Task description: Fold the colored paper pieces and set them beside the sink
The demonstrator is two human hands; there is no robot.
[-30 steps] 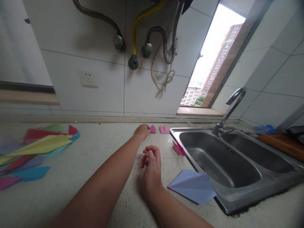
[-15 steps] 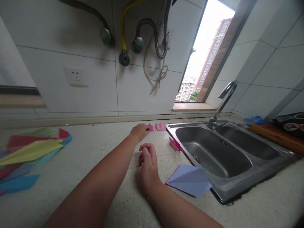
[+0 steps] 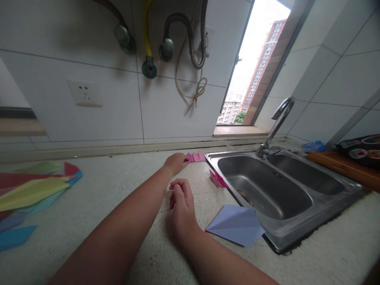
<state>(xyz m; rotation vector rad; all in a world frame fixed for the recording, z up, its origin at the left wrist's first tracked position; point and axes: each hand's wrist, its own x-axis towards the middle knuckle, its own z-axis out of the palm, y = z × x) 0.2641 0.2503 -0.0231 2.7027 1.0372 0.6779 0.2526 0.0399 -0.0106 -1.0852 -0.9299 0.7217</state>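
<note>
My left hand [image 3: 176,163] reaches to the back of the counter, its fingers closed on a small magenta folded paper piece [image 3: 190,157]. That piece stands right beside a lighter pink folded paper piece [image 3: 199,156] near the sink's corner. My right hand [image 3: 181,202] rests on its side on the counter, fingers loosely curled, with nothing visible in it. To its right lies a pale blue-purple folded paper sheet [image 3: 236,225], with a red edge showing under it. Another pink folded paper piece [image 3: 218,179] sits against the sink's left rim.
A steel double sink [image 3: 267,186] with a faucet [image 3: 277,122] takes up the right side. Several coloured folded papers [image 3: 35,190] lie at the left. A brown board [image 3: 344,164] is at the far right. Pipes and a socket [image 3: 85,94] are on the wall.
My left hand has brought the magenta paper piece right, up against the lighter pink one; the gap between them has closed. My right hand stays nearly still. The view has shifted slightly.
</note>
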